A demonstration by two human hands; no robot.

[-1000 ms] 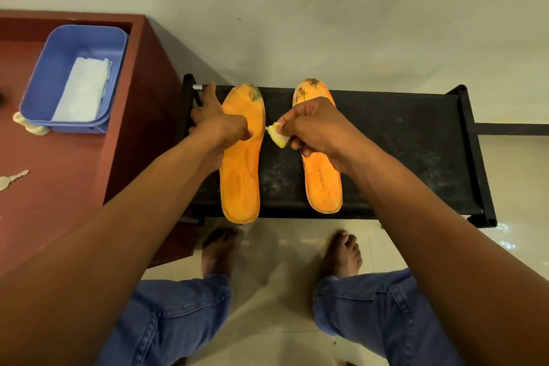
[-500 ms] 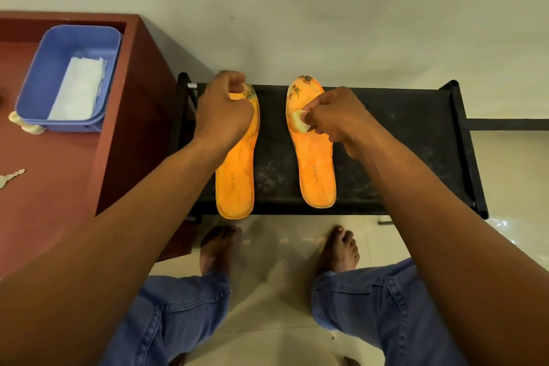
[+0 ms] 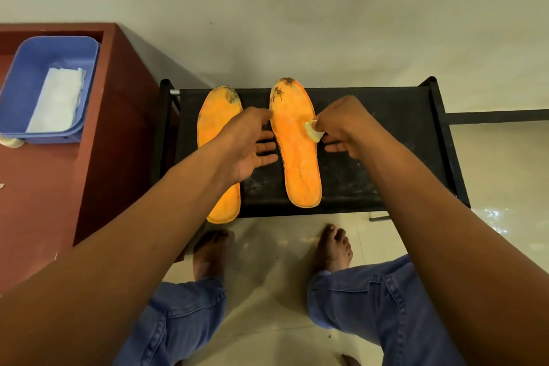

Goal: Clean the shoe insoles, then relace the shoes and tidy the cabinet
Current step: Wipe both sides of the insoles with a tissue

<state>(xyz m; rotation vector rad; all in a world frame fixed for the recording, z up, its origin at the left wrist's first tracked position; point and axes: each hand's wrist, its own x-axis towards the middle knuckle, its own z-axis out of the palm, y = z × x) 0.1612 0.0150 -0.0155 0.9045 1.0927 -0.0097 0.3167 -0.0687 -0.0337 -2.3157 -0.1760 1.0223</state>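
In the head view, two orange insoles lie side by side on the top of a black shoe rack (image 3: 386, 175), toes toward the far wall. The left insole (image 3: 218, 116) is partly covered by the left hand (image 3: 249, 145); its heel end reaches a little past the near edge of the rack. The right insole (image 3: 297, 142) lies fully on the rack, with dark stains at its toe. The left hand's grip is open, fingers straight and spread toward the right insole, holding nothing. The right hand (image 3: 347, 125) pinches one small pale wipe piece (image 3: 314, 131) against the right edge of the right insole. On the red-brown counter (image 3: 47, 187) at the left stands one blue tub (image 3: 44, 68) with one white cloth (image 3: 58, 98) inside. Two bare feet rest on the floor.
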